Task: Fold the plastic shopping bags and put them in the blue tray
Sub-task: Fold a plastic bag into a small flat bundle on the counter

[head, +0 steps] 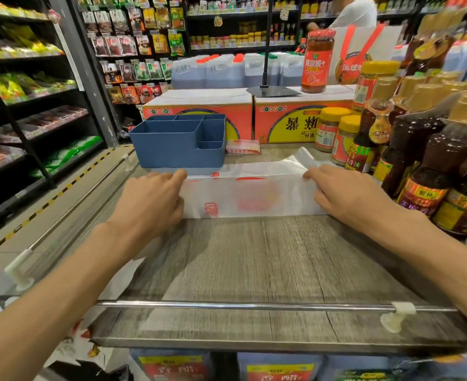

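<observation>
A translucent white plastic shopping bag (250, 195) with red print lies across the wooden shelf top, folded lengthwise into a band. My left hand (152, 199) grips its left end and my right hand (347, 193) pinches its right end, where a loose flap lifts up. The blue tray (169, 149) with several compartments stands just behind the bag at the left; what lies inside it is hidden. A small folded bag (242, 147) lies to the right of the tray.
Bottles of oil and sauce (430, 171) crowd the right side. Orange cartons (281, 119) and a black stand base (272, 90) sit behind. A metal rail (254, 306) runs along the shelf's near edge. More white bags (119, 281) hang off the left edge.
</observation>
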